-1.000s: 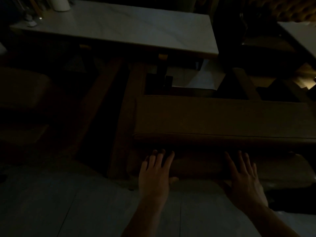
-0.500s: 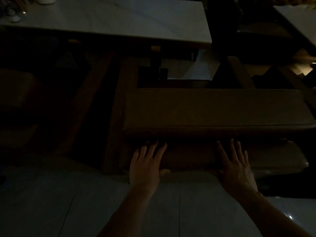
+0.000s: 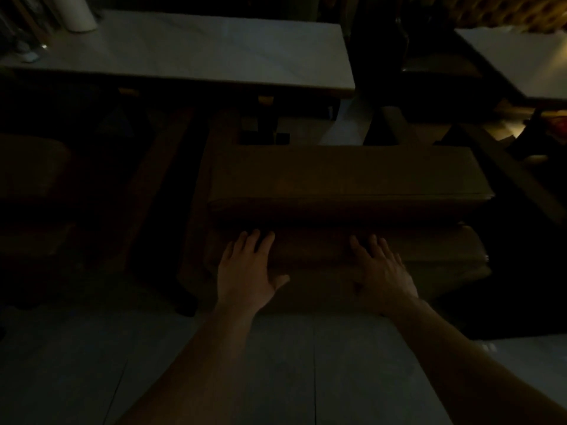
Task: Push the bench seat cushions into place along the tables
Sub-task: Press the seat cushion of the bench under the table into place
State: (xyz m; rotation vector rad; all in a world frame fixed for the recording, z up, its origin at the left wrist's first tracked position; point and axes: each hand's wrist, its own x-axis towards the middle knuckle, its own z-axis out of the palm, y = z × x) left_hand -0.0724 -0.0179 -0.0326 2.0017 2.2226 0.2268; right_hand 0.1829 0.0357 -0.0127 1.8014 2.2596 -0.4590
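Long brown bench cushion (image 3: 346,176) level, beside pale tabletop (image 3: 196,47).

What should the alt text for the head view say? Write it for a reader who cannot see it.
In a very dark room, a person's left hand and right hand press flat, fingers spread, against the near side of a brown bench seat cushion. Beyond it stands a long pale table; pale floor tiles lie below.

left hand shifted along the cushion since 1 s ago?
No. The left hand lies flat on the lower cushion, fingertips just under the upper cushion front edge near its left end, as before. Only the camera shifted.
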